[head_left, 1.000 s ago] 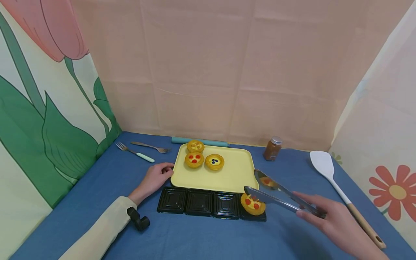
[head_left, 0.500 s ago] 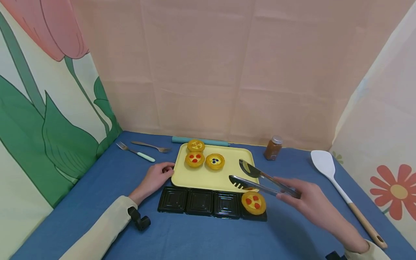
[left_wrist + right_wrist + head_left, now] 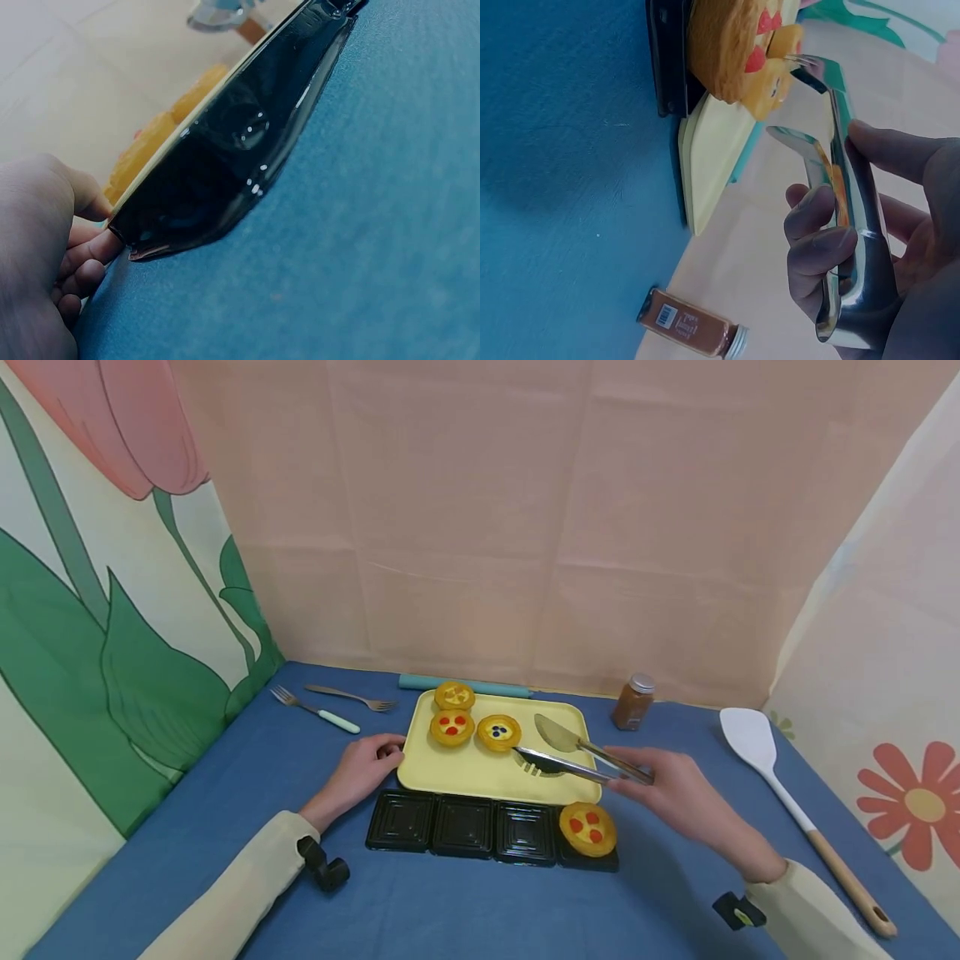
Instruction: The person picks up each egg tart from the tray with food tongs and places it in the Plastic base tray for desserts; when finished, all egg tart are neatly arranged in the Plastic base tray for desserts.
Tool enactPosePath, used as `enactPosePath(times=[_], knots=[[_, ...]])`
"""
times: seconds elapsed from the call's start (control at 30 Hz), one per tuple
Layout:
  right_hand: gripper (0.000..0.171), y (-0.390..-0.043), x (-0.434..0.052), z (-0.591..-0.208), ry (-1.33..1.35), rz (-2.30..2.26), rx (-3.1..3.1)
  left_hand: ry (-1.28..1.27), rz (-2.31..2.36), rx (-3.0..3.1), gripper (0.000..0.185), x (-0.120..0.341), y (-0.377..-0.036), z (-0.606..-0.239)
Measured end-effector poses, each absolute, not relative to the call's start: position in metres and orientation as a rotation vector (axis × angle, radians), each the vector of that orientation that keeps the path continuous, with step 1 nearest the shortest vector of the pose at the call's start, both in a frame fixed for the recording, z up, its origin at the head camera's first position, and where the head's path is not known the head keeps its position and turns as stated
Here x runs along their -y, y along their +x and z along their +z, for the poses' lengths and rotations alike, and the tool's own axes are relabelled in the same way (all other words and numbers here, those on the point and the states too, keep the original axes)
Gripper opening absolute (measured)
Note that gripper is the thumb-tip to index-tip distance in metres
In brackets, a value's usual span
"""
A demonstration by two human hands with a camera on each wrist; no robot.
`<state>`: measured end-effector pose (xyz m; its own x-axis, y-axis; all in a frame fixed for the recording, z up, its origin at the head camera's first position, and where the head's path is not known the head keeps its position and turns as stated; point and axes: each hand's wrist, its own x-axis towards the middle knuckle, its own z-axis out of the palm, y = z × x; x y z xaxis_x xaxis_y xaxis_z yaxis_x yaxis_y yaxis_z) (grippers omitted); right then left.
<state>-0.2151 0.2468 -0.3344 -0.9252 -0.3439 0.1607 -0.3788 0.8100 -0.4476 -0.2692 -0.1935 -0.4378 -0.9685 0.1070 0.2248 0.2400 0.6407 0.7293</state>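
My right hand (image 3: pixel 667 785) grips metal tongs (image 3: pixel 592 760), seen close up in the right wrist view with fingers and thumb around the arms. The tongs' spread tips hang over the yellow tray (image 3: pixel 465 777), just right of the tart with blue dots (image 3: pixel 498 733). Left of that tart sit a tart with red pieces (image 3: pixel 452 727) and a pale-topped tart (image 3: pixel 454 696). My left hand (image 3: pixel 366 768) pinches the tray's left edge, thumb above and fingers below. Another red-topped tart (image 3: pixel 588 829) rests in the right-end compartment of the black tray (image 3: pixel 462 827).
Two forks, one with a pale handle (image 3: pixel 337 721) and one bare (image 3: pixel 341 695), lie at the back left. A teal roll (image 3: pixel 465 686) is behind the tray. A brown-filled jar (image 3: pixel 633 702) stands back right, with a white spatula (image 3: pixel 750 739) on the far right.
The tongs have moved from beside the red-topped tart in the black tray, left and away over the yellow tray, near the blue-dotted tart. My left hand has stayed put.
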Motion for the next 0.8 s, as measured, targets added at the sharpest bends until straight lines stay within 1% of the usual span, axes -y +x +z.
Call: enactPosePath(times=[0.47, 0.8], knots=[[0.047, -0.238, -0.233, -0.346, 0.633, 0.752, 2.942, -0.284, -1.238, 2.689, 0.036, 0.192, -0.270, -0.437], [0.048, -0.247, -0.223, -0.345, 0.640, 0.698, 2.960, -0.279, -1.230, 2.690, 0.036, 0.192, -0.270, -0.438]])
